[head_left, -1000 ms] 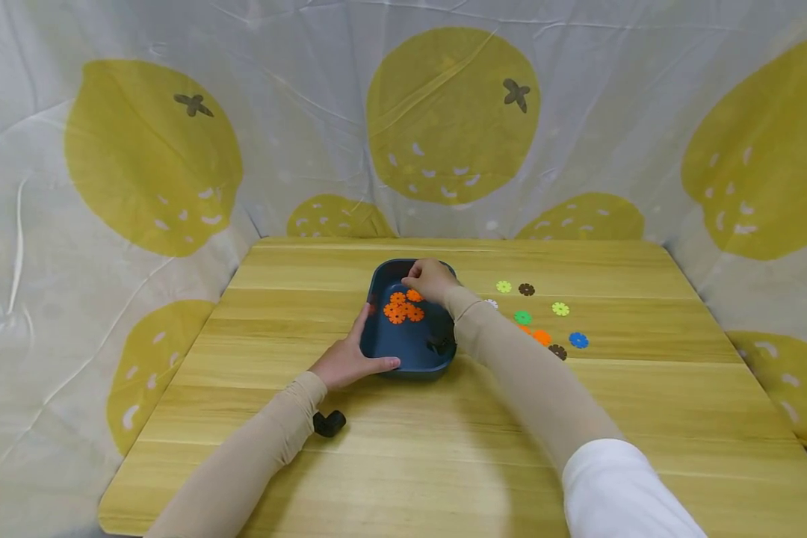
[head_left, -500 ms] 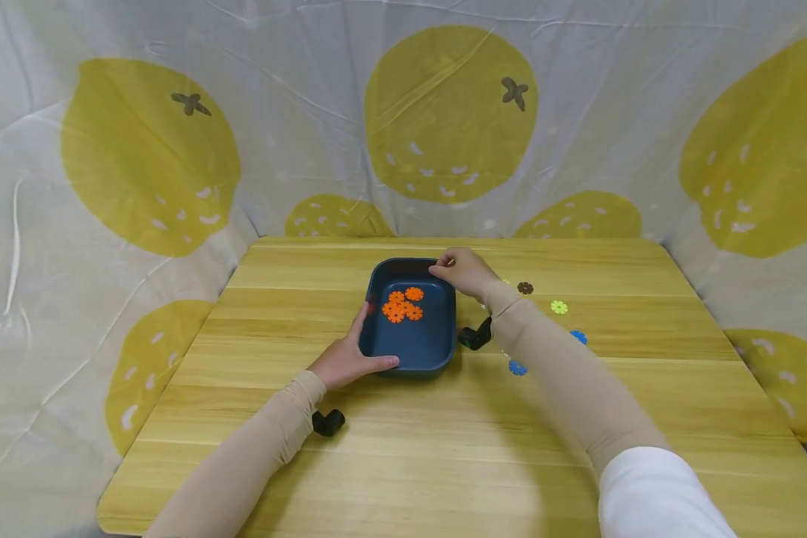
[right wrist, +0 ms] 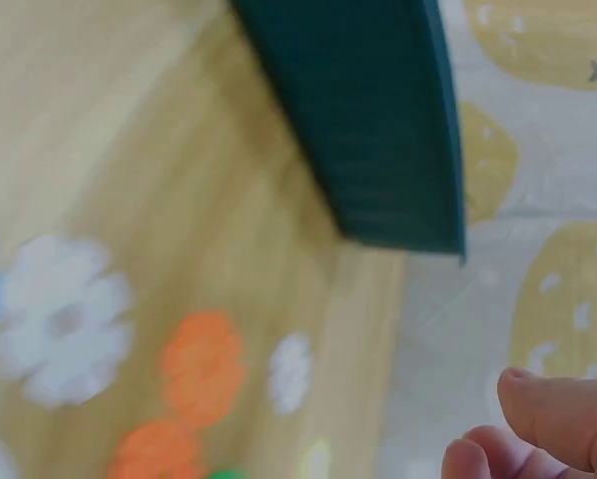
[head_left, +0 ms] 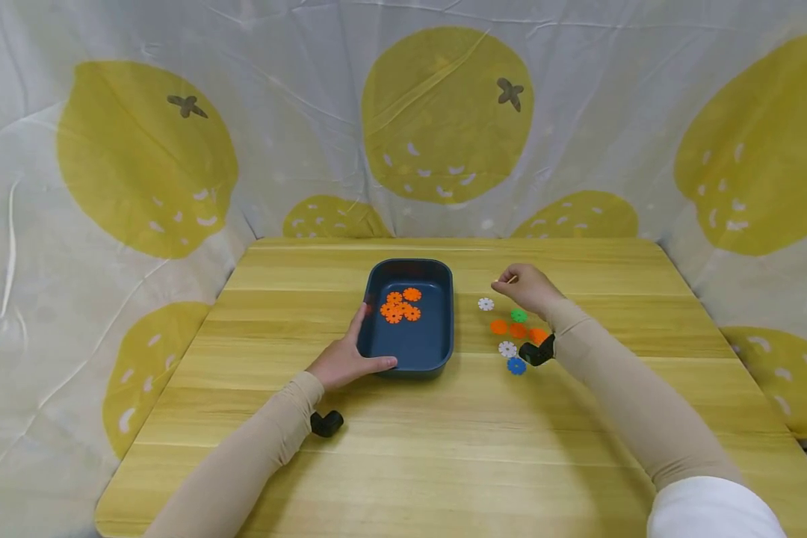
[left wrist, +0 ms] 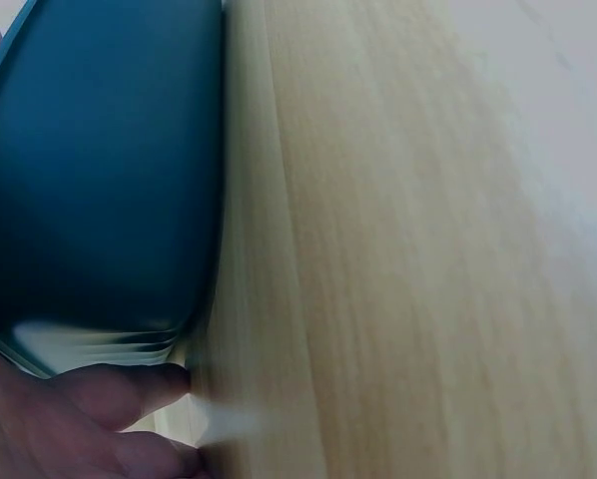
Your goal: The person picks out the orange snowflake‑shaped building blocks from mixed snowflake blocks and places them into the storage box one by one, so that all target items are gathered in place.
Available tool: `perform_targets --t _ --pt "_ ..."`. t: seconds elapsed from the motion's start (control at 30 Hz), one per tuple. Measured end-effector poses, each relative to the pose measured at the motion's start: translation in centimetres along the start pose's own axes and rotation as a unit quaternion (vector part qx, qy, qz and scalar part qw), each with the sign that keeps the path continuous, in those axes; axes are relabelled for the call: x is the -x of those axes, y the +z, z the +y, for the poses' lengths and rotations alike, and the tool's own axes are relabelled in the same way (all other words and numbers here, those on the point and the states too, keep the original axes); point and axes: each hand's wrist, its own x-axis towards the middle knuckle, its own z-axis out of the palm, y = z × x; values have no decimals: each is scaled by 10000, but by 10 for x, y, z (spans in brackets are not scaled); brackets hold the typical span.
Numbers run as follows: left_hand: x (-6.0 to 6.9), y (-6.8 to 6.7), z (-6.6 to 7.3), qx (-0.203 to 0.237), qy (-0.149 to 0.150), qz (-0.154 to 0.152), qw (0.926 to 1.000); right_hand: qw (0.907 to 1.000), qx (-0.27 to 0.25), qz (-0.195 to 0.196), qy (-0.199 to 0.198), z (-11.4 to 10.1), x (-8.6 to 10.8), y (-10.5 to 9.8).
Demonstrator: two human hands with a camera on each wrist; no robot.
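Observation:
A dark blue rectangular plastic bin (head_left: 417, 347) stands on the table, with several orange snowflake discs (head_left: 394, 308) lying in it. My left hand (head_left: 341, 362) holds the bin's near left corner, its thumb along the near side and its fingers by the left wall (left wrist: 99, 170). My right hand (head_left: 527, 288) hovers right of the bin with loosely curled fingers. In the right wrist view, thumb (right wrist: 553, 409) and fingers stand apart, with no disc visible between them. Close below it are a white disc (head_left: 486, 304) and a green disc (head_left: 519, 316).
Nearer on the table lie orange discs (head_left: 498, 327), a second white disc (head_left: 507, 349) and a blue disc (head_left: 516, 366). The right forearm covers part of the table. Black wrist devices (head_left: 326, 424) show under both wrists. A lemon-print cloth (head_left: 447, 119) hangs behind the table (head_left: 403, 463).
My right hand has moved from above the bin, out over its right rim, to the loose discs on the right. The left hand and the bin have stayed in place.

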Motion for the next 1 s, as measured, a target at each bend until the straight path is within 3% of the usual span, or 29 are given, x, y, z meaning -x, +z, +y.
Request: perform_targets --t 0.23,0.5,0.73,1.0 --pt "2 -1 2 -11 22 7 10000 9993 238 -80 276 39 19 -4" --pt "2 -1 3 -33 15 -30 10000 9972 535 -226 477 68 36 -6" --pt "2 -2 3 -47 24 -22 10000 9943 926 -237 478 78 41 -5" --pt "1 -2 3 -31 26 -30 10000 9936 962 -274 515 78 40 -2"
